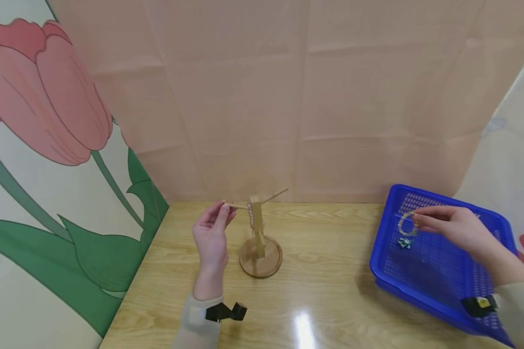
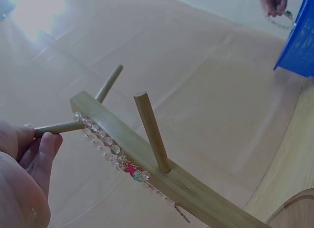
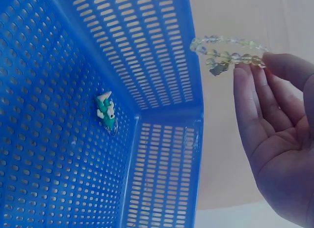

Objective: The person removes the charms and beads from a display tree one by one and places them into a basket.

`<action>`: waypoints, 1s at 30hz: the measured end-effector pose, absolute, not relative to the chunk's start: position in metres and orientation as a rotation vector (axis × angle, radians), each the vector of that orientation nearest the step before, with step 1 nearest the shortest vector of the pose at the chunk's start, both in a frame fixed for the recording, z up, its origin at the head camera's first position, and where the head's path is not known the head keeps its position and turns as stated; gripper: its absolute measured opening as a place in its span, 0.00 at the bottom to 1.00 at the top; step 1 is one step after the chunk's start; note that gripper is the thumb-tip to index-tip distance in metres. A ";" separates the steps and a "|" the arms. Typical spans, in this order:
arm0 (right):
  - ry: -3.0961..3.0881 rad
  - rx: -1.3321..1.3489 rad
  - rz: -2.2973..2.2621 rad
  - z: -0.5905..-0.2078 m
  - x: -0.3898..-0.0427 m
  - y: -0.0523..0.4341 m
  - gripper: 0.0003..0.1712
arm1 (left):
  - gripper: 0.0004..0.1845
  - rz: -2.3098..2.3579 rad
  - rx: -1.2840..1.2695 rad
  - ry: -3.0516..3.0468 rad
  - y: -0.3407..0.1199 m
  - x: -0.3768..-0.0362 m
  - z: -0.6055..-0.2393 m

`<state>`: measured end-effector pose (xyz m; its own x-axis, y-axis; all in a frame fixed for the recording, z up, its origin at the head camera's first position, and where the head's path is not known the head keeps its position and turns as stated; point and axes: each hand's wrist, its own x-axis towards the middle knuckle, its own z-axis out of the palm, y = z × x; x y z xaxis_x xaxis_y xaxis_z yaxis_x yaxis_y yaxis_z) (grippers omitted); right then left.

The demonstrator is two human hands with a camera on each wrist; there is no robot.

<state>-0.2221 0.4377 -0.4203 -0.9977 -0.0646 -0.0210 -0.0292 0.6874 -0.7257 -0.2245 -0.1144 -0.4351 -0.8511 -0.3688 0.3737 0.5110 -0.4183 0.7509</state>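
Observation:
In the head view my left hand (image 1: 212, 230) pinches the end of a peg on a wooden stand (image 1: 257, 225) with a round base. A bracelet of clear, pinkish beads (image 2: 105, 138) hangs from that peg, with a small pink and pale green charm showing in the left wrist view. Over the blue basket (image 1: 377, 257), my right hand (image 1: 456, 228) pinches a second bracelet of clear, yellowish beads (image 3: 235, 57) between thumb and fingers. A small dark charm dangles from it. Inside the basket lies a green and white figurine (image 3: 106, 112) with a ring attached.
The stand's other pegs (image 2: 152, 132) stick out with nothing hung on those in view. The wooden table (image 1: 323, 271) ends against a pinkish cloth (image 1: 240, 97) at the back. A tulip-printed panel (image 1: 48, 97) stands on the left.

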 end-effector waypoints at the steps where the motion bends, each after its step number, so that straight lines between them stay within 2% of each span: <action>1: 2.839 -0.079 -1.218 -0.421 -0.222 0.440 0.34 | 0.07 -2.268 -0.205 -1.275 -0.114 -0.225 -0.435; 18: 2.840 0.002 -1.075 -0.426 -0.222 0.460 0.39 | 0.06 -2.266 -0.188 -1.286 -0.114 -0.224 -0.435; 25: 2.843 0.023 -1.062 -0.429 -0.221 0.466 0.40 | 0.15 -2.265 -0.179 -1.294 -0.114 -0.225 -0.434; 30: 2.841 0.011 -1.093 -0.433 -0.221 0.469 0.38 | 0.21 -2.263 -0.179 -1.295 -0.114 -0.225 -0.434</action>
